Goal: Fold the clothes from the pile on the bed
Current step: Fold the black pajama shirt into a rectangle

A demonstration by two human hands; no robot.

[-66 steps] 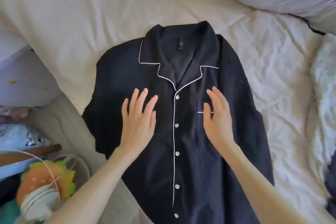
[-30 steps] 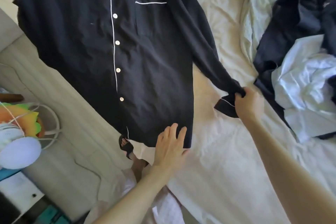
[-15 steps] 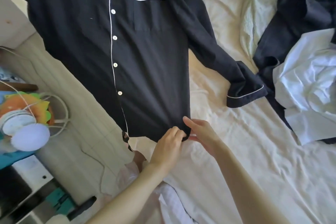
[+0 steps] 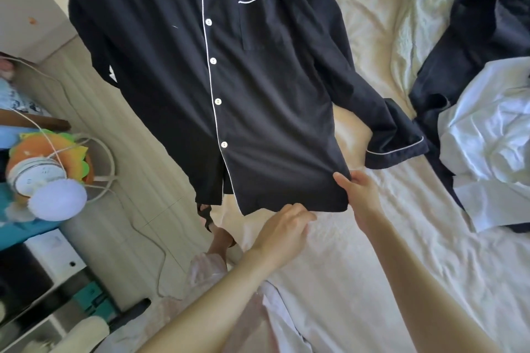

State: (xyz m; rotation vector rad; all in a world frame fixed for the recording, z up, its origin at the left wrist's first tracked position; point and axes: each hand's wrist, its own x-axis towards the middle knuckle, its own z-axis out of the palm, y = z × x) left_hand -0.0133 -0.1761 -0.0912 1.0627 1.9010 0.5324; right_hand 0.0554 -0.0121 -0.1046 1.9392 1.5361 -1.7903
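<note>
We now have our left hand (image 4: 284,223) curled on the bottom hem of the dark pyjama shirt (image 4: 235,89), fingers pinching the edge, while our right hand (image 4: 360,195) grips the hem's right corner with the thumb on top; the shirt lies front-up across the bed (image 4: 401,252). We judge we are squaring the hem before the first fold. Half a second ago both hands met at that corner, and a second ago our right hand held the cuff (image 4: 398,149), which now lies loose beside the clothes pile (image 4: 484,112).
</note>
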